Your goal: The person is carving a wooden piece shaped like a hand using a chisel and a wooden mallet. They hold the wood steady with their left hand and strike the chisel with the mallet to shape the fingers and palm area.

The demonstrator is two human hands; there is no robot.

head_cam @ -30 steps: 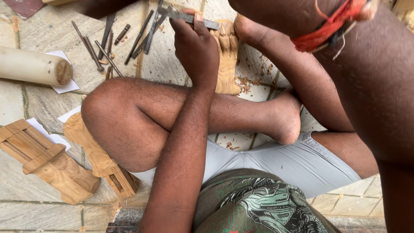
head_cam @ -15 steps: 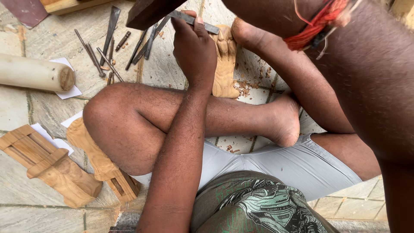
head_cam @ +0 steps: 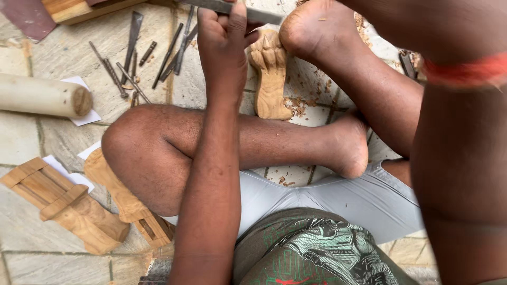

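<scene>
Fingers of the left hand are wrapping tightly around a metal chisel; the wooden carving is lying just right of them, on the stone floor.

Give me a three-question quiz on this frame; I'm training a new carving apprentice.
1. True or false: the left hand grips a chisel over the carving.
2. What pins the carving at its top end? A) a clamp B) a foot C) the mallet
3. Where do the spare chisels lie?

Key:
1. True.
2. B.
3. On the stone floor, between the mallet and the carving.
</scene>
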